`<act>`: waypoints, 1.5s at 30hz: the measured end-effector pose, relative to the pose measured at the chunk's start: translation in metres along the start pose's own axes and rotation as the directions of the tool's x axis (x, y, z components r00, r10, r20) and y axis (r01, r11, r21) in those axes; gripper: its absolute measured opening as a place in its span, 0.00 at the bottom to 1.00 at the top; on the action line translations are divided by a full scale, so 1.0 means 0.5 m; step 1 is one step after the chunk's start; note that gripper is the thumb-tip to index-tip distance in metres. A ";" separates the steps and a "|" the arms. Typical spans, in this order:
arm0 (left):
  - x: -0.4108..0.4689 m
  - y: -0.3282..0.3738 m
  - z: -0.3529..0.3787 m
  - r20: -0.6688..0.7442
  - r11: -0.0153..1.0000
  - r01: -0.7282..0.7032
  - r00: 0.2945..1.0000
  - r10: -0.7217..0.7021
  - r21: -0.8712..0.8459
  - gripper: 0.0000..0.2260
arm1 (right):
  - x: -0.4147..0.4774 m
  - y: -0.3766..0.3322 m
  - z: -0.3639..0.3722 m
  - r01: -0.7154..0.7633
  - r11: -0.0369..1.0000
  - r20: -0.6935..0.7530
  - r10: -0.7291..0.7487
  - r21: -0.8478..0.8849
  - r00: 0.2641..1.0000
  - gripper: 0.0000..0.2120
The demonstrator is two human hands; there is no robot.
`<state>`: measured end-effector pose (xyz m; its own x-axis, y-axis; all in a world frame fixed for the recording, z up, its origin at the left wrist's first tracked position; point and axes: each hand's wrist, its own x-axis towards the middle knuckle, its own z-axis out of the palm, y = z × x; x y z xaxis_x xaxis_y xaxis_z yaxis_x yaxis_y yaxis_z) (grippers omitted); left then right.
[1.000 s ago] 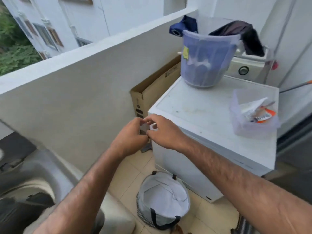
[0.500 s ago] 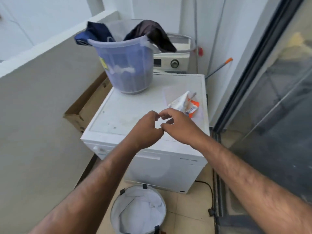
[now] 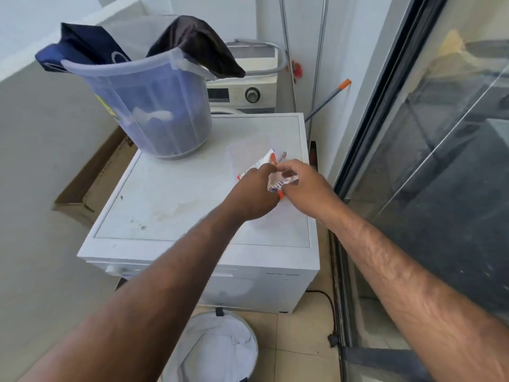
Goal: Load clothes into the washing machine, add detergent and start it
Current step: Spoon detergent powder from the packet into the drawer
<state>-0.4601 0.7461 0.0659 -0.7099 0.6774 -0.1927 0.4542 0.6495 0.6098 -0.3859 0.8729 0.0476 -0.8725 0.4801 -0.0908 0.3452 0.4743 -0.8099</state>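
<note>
We stand on a tiled balcony, looking down at the flat top of a white appliance (image 3: 176,194). Over its right part our left hand (image 3: 252,195) and right hand (image 3: 307,186) meet with fingers curled. Both pinch a small detergent sachet (image 3: 278,184) between them. A second packet (image 3: 263,164) pokes out just behind our left knuckles. Further back on the same top stands a translucent bucket (image 3: 154,111), with dark clothes (image 3: 198,42) draped over its rim. Behind it is the washing machine (image 3: 242,92), its dial facing us. On the floor under our arms sits a white laundry basket (image 3: 220,343). A cardboard box (image 3: 93,177) leans at the left, and a glass door (image 3: 446,139) runs along the right.
</note>
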 end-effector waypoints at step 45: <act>0.102 -0.035 -0.151 0.000 0.772 0.325 0.922 -0.387 -0.546 0.13 | 0.070 -0.097 -0.008 0.084 0.972 -0.308 -0.151 -0.220 0.939 0.10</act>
<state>-0.5448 0.7431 0.1034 -0.8302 0.3732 -0.4142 -0.1738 0.5327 0.8283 -0.4317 0.8698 0.0860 -0.7653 0.6067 0.2151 0.3387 0.6637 -0.6670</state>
